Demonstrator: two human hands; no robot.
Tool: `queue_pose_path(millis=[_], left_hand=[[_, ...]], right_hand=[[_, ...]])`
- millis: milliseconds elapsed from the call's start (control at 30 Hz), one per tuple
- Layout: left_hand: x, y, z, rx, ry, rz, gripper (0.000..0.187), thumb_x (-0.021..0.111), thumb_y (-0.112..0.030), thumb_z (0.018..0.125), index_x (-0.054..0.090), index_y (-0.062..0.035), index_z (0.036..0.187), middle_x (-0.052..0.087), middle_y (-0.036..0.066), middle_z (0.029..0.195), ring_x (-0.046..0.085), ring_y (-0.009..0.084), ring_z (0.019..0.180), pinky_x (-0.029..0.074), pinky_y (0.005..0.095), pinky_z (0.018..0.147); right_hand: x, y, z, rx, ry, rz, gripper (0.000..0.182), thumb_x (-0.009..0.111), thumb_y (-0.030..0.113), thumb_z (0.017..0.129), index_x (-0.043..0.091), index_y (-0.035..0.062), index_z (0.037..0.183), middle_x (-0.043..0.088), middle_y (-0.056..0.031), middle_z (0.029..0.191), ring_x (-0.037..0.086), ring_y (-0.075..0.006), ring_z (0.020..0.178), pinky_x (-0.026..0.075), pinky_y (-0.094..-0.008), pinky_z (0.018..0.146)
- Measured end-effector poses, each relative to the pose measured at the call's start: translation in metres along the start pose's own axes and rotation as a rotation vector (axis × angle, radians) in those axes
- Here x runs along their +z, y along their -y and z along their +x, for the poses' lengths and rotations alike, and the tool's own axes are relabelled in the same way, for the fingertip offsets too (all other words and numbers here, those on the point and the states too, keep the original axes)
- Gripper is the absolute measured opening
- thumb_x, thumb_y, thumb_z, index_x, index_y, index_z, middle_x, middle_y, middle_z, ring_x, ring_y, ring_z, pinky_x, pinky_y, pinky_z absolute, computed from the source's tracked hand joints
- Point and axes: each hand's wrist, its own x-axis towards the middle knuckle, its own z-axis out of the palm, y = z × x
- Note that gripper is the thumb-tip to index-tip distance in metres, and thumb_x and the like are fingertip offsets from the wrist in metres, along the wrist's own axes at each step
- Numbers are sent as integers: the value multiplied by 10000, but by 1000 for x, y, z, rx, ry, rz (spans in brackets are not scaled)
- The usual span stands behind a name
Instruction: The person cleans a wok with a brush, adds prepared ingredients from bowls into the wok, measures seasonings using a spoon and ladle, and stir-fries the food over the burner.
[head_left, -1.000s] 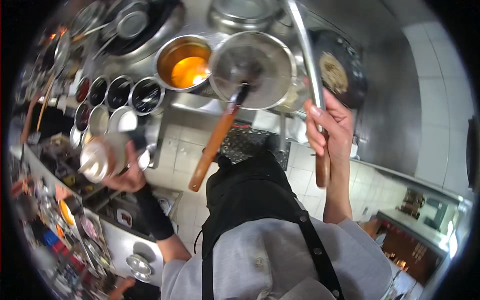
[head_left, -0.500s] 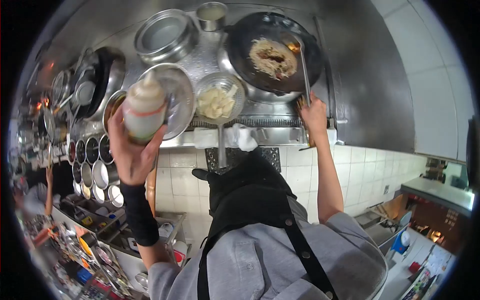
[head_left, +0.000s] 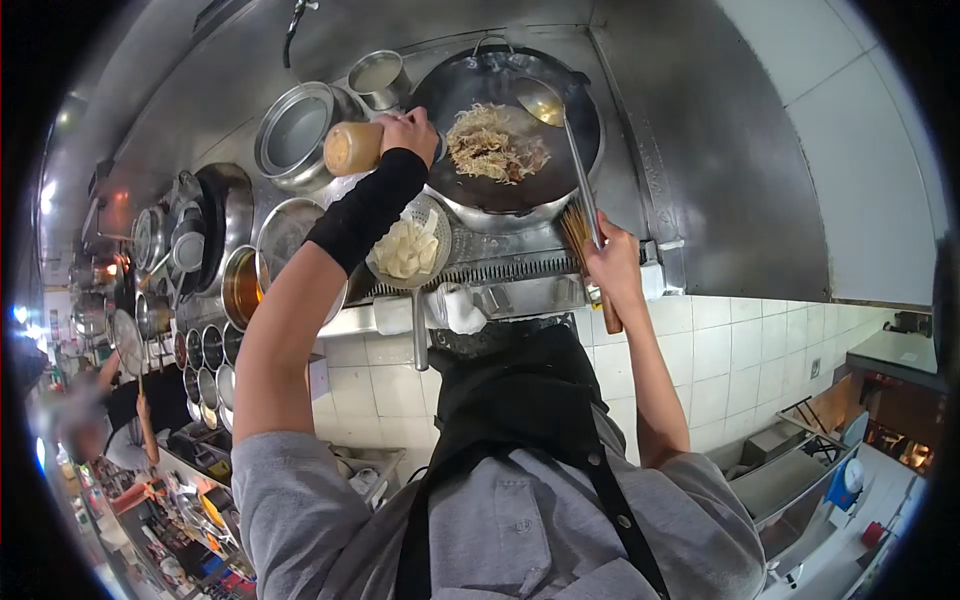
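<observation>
My left hand is closed around a squeeze bottle of pale brown sauce, tipped on its side at the wok's left edge. Its nozzle end is hidden by my hand. Noodle-like shredded food with darker bits lies in the black wok. My right hand grips the handle of a metal ladle, whose bowl hangs over the far right part of the wok. Beside that hand, a bamboo brush rests at the stove edge.
A perforated strainer with pale slices sits left of the wok. Beyond are a steel pot, a small steel container and a pot of amber liquid. Another person stands far left.
My left hand has carried the bottle forward and right to the wok, tipping it from upright. The ladle bowl has shifted to the wok's far side. The view has turned slightly.
</observation>
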Motion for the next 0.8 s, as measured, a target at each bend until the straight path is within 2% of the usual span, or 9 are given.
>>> queue_pose_path(millis=[33, 67, 167, 267, 400, 567, 667, 767, 800], left_hand=[[-7, 1, 7, 27, -51, -8, 214, 583, -225, 919, 706, -136, 1070, 603, 62, 1099, 689, 289, 929, 462, 574, 714], [-14, 3, 12, 50, -97, -18, 214, 590, -226, 914, 708, -135, 1068, 605, 64, 1106, 690, 292, 920, 460, 573, 718], [-30, 13, 29, 36, -175, 29, 200, 597, -201, 904, 706, -105, 1042, 617, 85, 1074, 698, 306, 875, 462, 585, 727], [-34, 29, 43, -46, -201, 168, 193, 592, -176, 903, 712, -85, 1023, 626, 102, 1019, 702, 303, 876, 474, 599, 730], [-43, 50, 16, 145, -15, 25, 197, 590, -195, 907, 707, -107, 1039, 622, 64, 1054, 702, 298, 920, 487, 565, 747], [-72, 28, -9, 249, -100, -15, 226, 602, -211, 888, 685, -123, 1079, 609, 75, 1087, 685, 307, 938, 477, 545, 803], [-66, 20, 20, 167, -232, 38, 229, 618, -223, 873, 703, -111, 1055, 613, 80, 1089, 682, 324, 959, 475, 573, 798], [-53, 37, 50, 95, -112, 55, 214, 628, -226, 870, 722, -103, 1018, 619, 75, 1091, 683, 324, 981, 474, 577, 784], [-50, 45, 49, 101, -95, 39, 210, 627, -225, 875, 726, -103, 1014, 622, 72, 1092, 684, 321, 988, 475, 576, 786]], right_hand=[[-4, -7, 2, -47, -38, -39, 479, 619, -5, 811, 613, -101, 1279, 696, -319, 962, 709, -437, 892, 548, -453, 819], [-6, -13, 5, -75, -66, -37, 477, 637, 21, 814, 614, -120, 1268, 693, -313, 897, 723, -393, 777, 550, -399, 729], [-5, -15, 14, -78, -76, 0, 473, 603, -13, 802, 621, -98, 1267, 681, -344, 1021, 680, -473, 971, 531, -479, 868], [-12, 0, 23, 99, 41, 4, 481, 598, -3, 804, 620, -87, 1277, 681, -344, 1024, 678, -479, 970, 531, -476, 875], [-8, -13, 27, 5, -12, 31, 486, 600, 5, 801, 628, -76, 1279, 685, -341, 1001, 691, -472, 938, 537, -465, 864], [-13, -19, 26, 48, 7, -49, 471, 616, 11, 806, 625, -116, 1259, 683, -343, 1017, 696, -457, 953, 537, -452, 883], [-11, -32, 24, -36, -29, -94, 524, 662, 24, 807, 602, -102, 1313, 708, -306, 962, 723, -320, 747, 549, -377, 742], [-17, -25, 16, -9, -13, -54, 490, 644, 9, 805, 600, -152, 1265, 681, -354, 1034, 692, -465, 965, 541, -432, 903], [-18, -27, 14, -45, -31, -60, 496, 642, -3, 806, 592, -151, 1277, 684, -353, 1023, 698, -467, 950, 552, -426, 884]])
